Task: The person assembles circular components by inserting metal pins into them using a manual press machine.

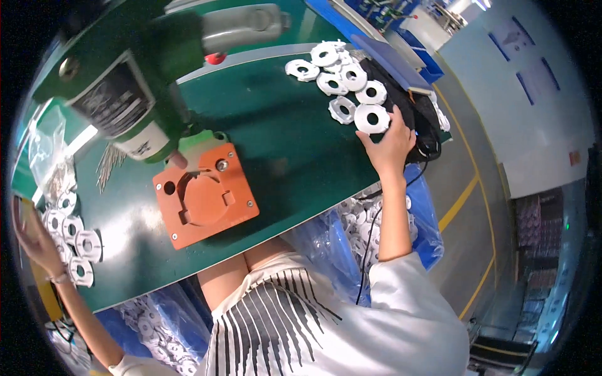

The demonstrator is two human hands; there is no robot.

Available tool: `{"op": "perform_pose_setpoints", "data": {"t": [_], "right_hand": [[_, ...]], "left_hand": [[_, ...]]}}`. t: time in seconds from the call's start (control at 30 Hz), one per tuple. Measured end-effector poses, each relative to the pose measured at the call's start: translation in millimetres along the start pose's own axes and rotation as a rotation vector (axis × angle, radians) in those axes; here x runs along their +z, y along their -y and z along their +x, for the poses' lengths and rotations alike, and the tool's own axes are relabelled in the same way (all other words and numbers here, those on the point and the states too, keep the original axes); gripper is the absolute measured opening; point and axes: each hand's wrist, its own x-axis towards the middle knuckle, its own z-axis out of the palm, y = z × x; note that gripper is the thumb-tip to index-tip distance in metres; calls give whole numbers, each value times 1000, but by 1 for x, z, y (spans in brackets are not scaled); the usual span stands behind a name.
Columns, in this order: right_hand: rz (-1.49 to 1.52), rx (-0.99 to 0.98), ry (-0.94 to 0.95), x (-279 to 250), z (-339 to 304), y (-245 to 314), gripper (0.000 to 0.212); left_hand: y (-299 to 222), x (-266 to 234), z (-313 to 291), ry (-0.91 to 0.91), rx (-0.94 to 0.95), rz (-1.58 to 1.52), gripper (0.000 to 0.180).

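Right hand [394, 147] at white ring [362, 119], orange fixture [241, 203] unloaded

Right hand: thumb and fingers half open, straddling the near rim of the ring, which lies at the near end of a cluster of similar rings [362, 96]. Contact likely; cannot tell whether they grip. Left hand [41, 247]: fingers loosely spread beside the left-hand group of white parts [96, 243]; nothing seen in its grasp. Between the hands, on the green bench [282, 160], sits the fixture; no white part shows in its recess. Green press [169, 56] looms above it. Below the bench edge, blue-lined bins [426, 216] contain more white parts.

Step in hand, judged: part pickup at right. Next move calls for a secure rim pinch, clear of neighbouring rings.
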Motion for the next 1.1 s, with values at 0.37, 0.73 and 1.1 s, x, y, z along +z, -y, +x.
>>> {"op": "perform_pose_setpoints", "data": {"t": [0.37,0.73,1.1], "right_hand": [[951,-522,-222,-72,-131,171,79],[1123,-500,94,-54,-118,187,95],[998,-667,342,-51,-100,185,55]], "left_hand": [[-320,-21,-109,684,-109,-1484,61],[-299,7,-80,482,330,-195,45],[-316,3,-104,627,314,-57,69]]}}
